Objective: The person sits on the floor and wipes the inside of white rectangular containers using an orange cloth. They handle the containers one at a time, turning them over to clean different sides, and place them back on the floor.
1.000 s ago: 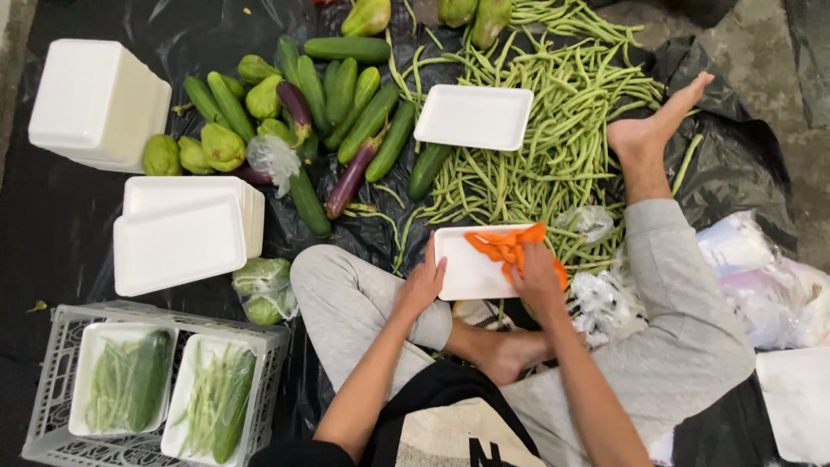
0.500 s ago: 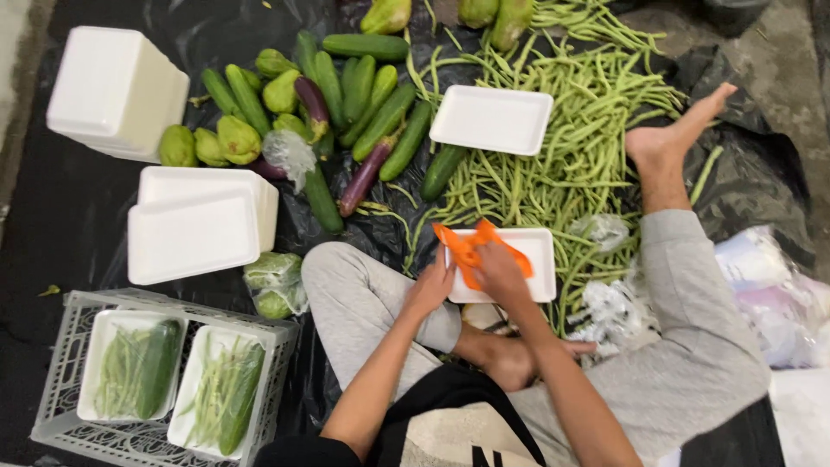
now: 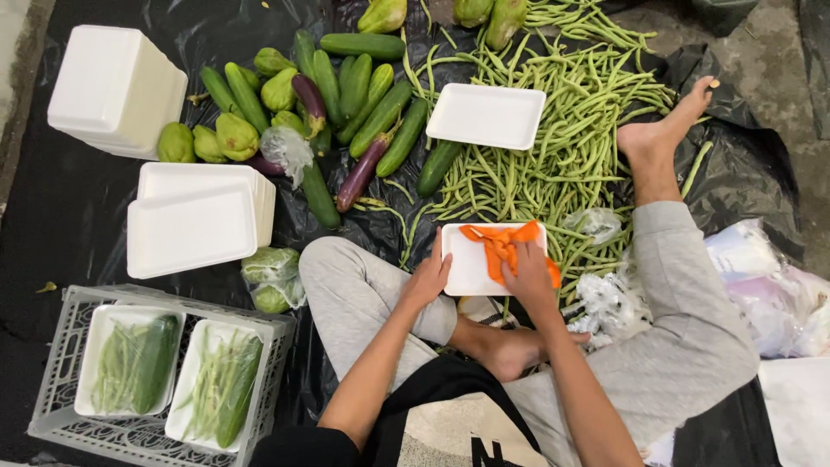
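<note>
Seated on black sheet (image 3: 69,216), legs folded, white foam tray (image 3: 471,259) at the knees, centre of scene. Left hand (image 3: 428,281) on tray's left edge, fingers curled over the rim, steadying. Right hand (image 3: 527,268) flat on orange cloth (image 3: 501,238), fingers spread and pressing it onto tray; no pinch visible.

Handling, as judged: tray very light, stiff but brittle, dents and snaps at corners; best held by a long edge with support under the base. Cloth soft, limp, bunches easily; take by a fold or corner.

Counts: one empty tray (image 3: 486,115) far, on the beans (image 3: 562,130). Two stacks of trays left: tall stack (image 3: 117,91) far left, lower stack (image 3: 194,225) nearer. One grey crate (image 3: 52,415) near left with two filled trays, each beans plus one cucumber, wrapped. Loose cucumbers (image 3: 372,108) roughly ten, exact number unclear. Two purple eggplants (image 3: 361,171). Chayotes (image 3: 229,134) about six in the left pile, more at far edge. Bagged greens (image 3: 272,277) one. Crumpled plastic (image 3: 609,294) right of the tray.
</note>
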